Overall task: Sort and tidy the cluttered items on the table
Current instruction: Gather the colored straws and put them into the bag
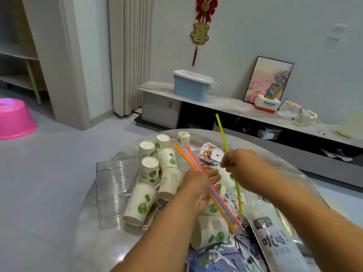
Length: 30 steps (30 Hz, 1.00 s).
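Note:
My left hand (198,188) grips a bundle of orange, blue and pink straws (188,156) slanting over the round table (102,222). My right hand (243,167) pinches a single yellow-green straw (222,130) that stands nearly upright beside the bundle. Several white paper cups with green leaf prints (150,169) lie and stand at the table's left. Playing cards (213,151) are scattered behind and under my hands. A long straw packet with printed characters (275,238) lies at the front right.
A clear plastic sheet (115,183) hangs over the table's left edge. Patterned blue cloth (225,254) lies at the front. Behind stands a low TV cabinet (225,107) with a blue lidded box (191,85) and a framed picture (268,79). A pink basin (13,118) sits on the floor at left.

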Motion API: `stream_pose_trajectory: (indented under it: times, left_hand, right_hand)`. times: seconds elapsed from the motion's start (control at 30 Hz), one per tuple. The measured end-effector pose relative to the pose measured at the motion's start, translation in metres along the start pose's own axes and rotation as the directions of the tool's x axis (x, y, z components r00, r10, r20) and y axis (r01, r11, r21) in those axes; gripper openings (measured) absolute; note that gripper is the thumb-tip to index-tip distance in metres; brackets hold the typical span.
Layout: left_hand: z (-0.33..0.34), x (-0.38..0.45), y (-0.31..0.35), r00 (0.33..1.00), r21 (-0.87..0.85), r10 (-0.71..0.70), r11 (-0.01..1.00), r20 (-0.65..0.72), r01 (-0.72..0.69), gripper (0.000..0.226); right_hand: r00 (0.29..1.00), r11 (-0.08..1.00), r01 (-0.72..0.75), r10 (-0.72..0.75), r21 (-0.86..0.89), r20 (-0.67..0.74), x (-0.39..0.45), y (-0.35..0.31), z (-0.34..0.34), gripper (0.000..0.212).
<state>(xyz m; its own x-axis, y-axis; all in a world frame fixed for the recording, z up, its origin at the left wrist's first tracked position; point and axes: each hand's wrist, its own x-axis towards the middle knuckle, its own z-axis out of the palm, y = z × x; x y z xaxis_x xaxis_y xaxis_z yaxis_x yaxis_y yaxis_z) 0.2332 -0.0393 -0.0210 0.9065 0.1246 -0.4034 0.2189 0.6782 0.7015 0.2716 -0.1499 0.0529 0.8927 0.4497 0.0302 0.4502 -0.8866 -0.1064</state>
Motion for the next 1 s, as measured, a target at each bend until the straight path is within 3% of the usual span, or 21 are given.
stream_pose_trajectory:
  times: [0.1,0.17,0.27,0.43,0.5,0.57,0.63,0.7,0.77,0.83,0.9,0.93,1.0]
  left_hand:
    - [0.027,-0.027,-0.02,0.997,0.031,0.071,0.997,0.031,-0.072,0.019]
    - [0.04,-0.047,-0.035,0.99,0.044,0.108,0.993,0.093,-0.113,0.013]
    - [0.051,-0.073,-0.053,0.985,-0.005,0.091,0.996,0.144,-0.092,0.015]
    - [0.061,-0.099,-0.065,0.989,-0.093,-0.043,0.994,0.14,0.056,0.011]
    - [0.069,-0.107,-0.062,0.996,-0.148,-0.028,0.988,0.089,0.041,0.012]
    - [0.08,-0.117,-0.049,0.998,-0.282,-0.022,0.959,0.054,0.036,0.022]
    - [0.087,-0.118,-0.032,0.999,-0.428,-0.014,0.903,0.029,0.026,0.021]
    - [0.097,-0.119,-0.022,1.0,-0.494,-0.004,0.869,-0.007,0.0,0.018]
    - [0.109,-0.123,-0.025,1.0,-0.487,0.006,0.874,-0.01,-0.01,0.016]
    - [0.116,-0.132,-0.031,0.999,-0.462,0.031,0.887,0.031,-0.013,0.014]
    - [0.127,-0.144,-0.039,0.998,-0.473,0.024,0.881,0.062,0.008,0.021]
    - [0.132,-0.149,-0.043,0.997,-0.489,0.008,0.872,0.073,0.028,0.026]
    - [0.137,-0.148,-0.047,0.997,-0.526,0.001,0.849,0.074,0.038,0.028]
  right_hand:
    - [0.995,0.971,-0.104,0.102,0.215,0.022,-0.058,-0.008,0.002,0.016]
    - [0.987,0.954,-0.149,0.161,0.259,-0.025,-0.088,-0.01,0.002,0.003]
    - [0.985,0.988,-0.149,0.153,0.048,-0.085,-0.12,-0.011,0.0,0.018]
    - [0.994,0.982,-0.104,0.097,-0.158,-0.053,-0.162,-0.011,-0.015,0.017]
    - [0.995,0.992,-0.091,0.086,-0.092,-0.05,-0.172,0.003,-0.019,0.014]
    - [0.981,0.967,-0.137,0.162,0.213,-0.104,-0.183,0.018,-0.026,0.014]
    - [0.934,0.795,-0.156,0.311,0.586,-0.174,-0.191,0.027,-0.034,0.025]
    - [0.87,0.63,-0.093,0.428,0.771,-0.245,-0.197,0.036,-0.037,0.031]
    - [0.836,0.337,0.0,0.517,0.941,-0.185,-0.202,0.043,-0.03,0.033]
    - [0.873,-0.029,0.108,0.481,0.994,-0.081,-0.199,0.039,-0.019,0.048]
    - [0.908,-0.325,0.178,0.419,0.929,-0.027,-0.198,0.037,-0.011,0.079]
    - [0.918,-0.409,0.199,0.395,0.891,-0.024,-0.2,0.036,-0.012,0.094]
    - [0.924,-0.461,0.208,0.382,0.863,-0.019,-0.202,0.036,-0.012,0.109]
